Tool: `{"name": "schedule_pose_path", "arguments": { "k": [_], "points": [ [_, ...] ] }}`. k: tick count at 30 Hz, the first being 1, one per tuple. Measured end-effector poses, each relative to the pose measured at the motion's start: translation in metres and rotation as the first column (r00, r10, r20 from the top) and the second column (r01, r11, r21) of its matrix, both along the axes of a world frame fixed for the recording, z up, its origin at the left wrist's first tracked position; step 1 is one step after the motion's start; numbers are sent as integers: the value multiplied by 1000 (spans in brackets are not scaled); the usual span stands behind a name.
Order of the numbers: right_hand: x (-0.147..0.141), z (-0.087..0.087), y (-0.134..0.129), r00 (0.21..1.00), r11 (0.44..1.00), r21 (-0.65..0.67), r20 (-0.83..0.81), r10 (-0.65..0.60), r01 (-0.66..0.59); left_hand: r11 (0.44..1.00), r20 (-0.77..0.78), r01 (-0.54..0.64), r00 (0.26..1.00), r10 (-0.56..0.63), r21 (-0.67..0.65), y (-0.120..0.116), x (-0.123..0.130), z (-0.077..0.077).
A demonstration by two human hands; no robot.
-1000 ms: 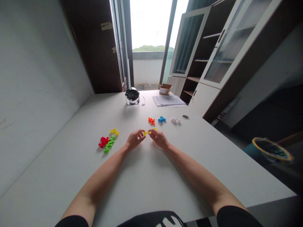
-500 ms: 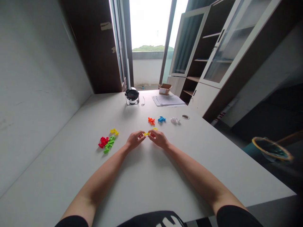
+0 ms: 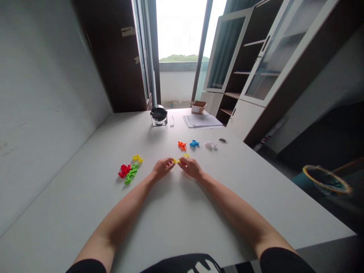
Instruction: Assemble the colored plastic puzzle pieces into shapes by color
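My left hand (image 3: 162, 168) and my right hand (image 3: 191, 168) sit close together above the white table, their fingertips meeting on a small yellow plastic piece (image 3: 176, 161). Fingers partly hide that piece. A second yellow bit (image 3: 186, 155) lies just beyond my right hand. Left of my hands are a red pile of plastic pieces (image 3: 124, 170), bright green pieces (image 3: 131, 174) and yellow pieces (image 3: 137, 158). Ahead lie orange pieces (image 3: 182, 145), blue pieces (image 3: 194, 143) and white pieces (image 3: 210, 145).
The white table (image 3: 170, 204) runs to a wall on the left. At its far end stand a round chrome device (image 3: 158, 115), papers (image 3: 202, 120) and a small cardboard box (image 3: 198, 107). A round grommet (image 3: 223, 141) is set in the tabletop. A bin (image 3: 325, 180) stands on the floor at right.
My hands stay almost in place, with only small fingertip shifts around the yellow piece. The camera view has shifted slightly.
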State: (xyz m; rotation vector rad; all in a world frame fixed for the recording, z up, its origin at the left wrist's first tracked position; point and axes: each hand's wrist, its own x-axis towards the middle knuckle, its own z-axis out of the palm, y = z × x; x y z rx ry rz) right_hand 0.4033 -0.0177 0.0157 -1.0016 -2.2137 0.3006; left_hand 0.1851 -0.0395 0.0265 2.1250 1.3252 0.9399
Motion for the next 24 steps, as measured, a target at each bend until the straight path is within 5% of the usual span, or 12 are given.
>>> {"name": "schedule_pose_path", "arguments": {
  "k": [11,18,24],
  "points": [
    [-2,-2,1,1000,999,-50,-27,10,-11,1000,35,11,999,-11,9,4,0,-9],
    [-3,-10,7,994,976,-198,-82,76,-91,999,14,-9,1000,8,54,0,0,-5],
    [-4,-14,12,987,954,-266,-116,113,-141,988,-117,23,993,-5,151,-4,-1,2]
  ]
}}
